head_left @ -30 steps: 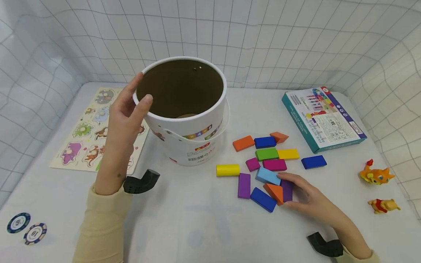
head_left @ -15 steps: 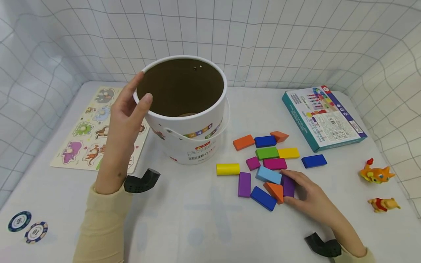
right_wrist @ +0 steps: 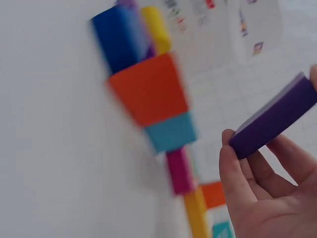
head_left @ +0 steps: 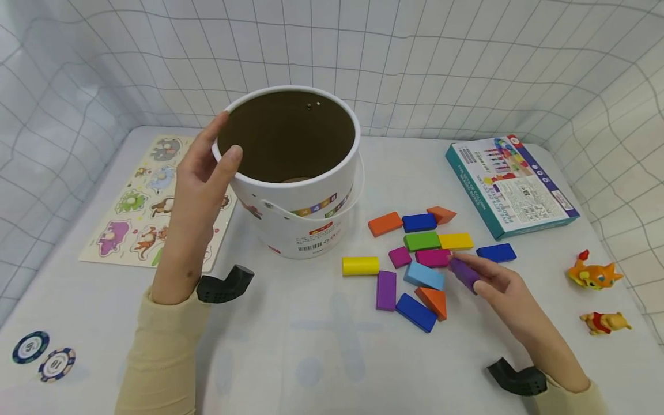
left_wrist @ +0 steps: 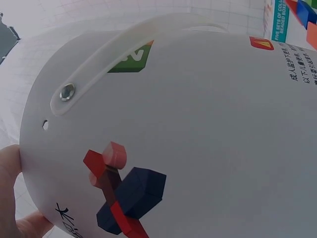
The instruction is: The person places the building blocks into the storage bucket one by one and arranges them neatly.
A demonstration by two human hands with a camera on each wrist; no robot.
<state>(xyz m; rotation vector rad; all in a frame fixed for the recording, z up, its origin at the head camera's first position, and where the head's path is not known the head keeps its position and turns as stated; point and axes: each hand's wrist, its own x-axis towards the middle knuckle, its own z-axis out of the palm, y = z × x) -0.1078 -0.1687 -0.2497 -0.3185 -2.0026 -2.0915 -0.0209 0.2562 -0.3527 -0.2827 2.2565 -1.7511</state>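
Note:
My left hand (head_left: 199, 167) holds the rim of a white bucket (head_left: 321, 230), its thumb over the near edge. In the left wrist view, the bucket's printed wall (left_wrist: 208, 139) takes up most of the picture, with fingers at its side. My right hand (head_left: 503, 288) pinches a purple block (head_left: 463, 273) between thumb and fingers, lifted off the table. The right wrist view shows that purple block (right_wrist: 272, 116) held by its ends. Just left of it lie a light blue block (head_left: 424, 275), an orange triangular block (head_left: 433, 302) and a dark blue block (head_left: 416, 313).
Farther back lie green (head_left: 421, 241), yellow (head_left: 455, 241) and magenta blocks (head_left: 433, 257). A yellow cylinder (head_left: 360, 266) is near the bucket. An animal puzzle board (head_left: 129, 230) is at left, poker chips (head_left: 57, 365) at front left, a box (head_left: 510, 184) and two figurines (head_left: 593, 274) at right.
My right hand has picked up the purple block from beside the orange triangular block and tilted it, moving slightly right and up. My left hand stays at the bucket rim.

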